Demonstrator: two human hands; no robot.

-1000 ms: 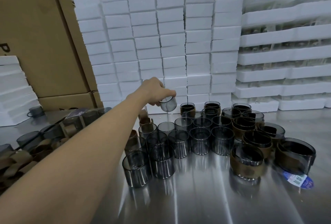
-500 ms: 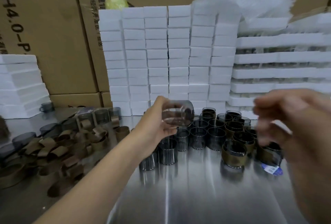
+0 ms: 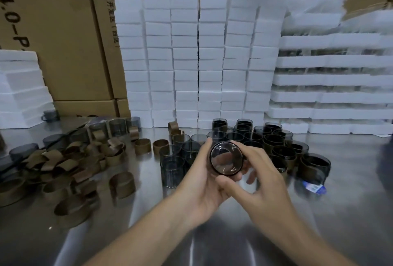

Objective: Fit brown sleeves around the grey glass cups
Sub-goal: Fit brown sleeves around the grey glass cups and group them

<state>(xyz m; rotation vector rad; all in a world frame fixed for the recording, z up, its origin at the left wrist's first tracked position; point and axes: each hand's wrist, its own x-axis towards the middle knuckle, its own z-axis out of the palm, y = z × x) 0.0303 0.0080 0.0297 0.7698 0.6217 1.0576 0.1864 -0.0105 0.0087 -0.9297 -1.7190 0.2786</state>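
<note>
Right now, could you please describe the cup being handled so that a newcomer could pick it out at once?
Start at the wall of white foam blocks; before it, standing cups crowd the steel table. Nearer than them, the left hand and right hand grip one grey glass cup. It alone is off the table and tipped, a round end facing the camera.

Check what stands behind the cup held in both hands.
Behind the held cup, bare grey cups stand clustered on the table, with sleeved cups to the right. The left hand and right hand cover the nearest ones.
</note>
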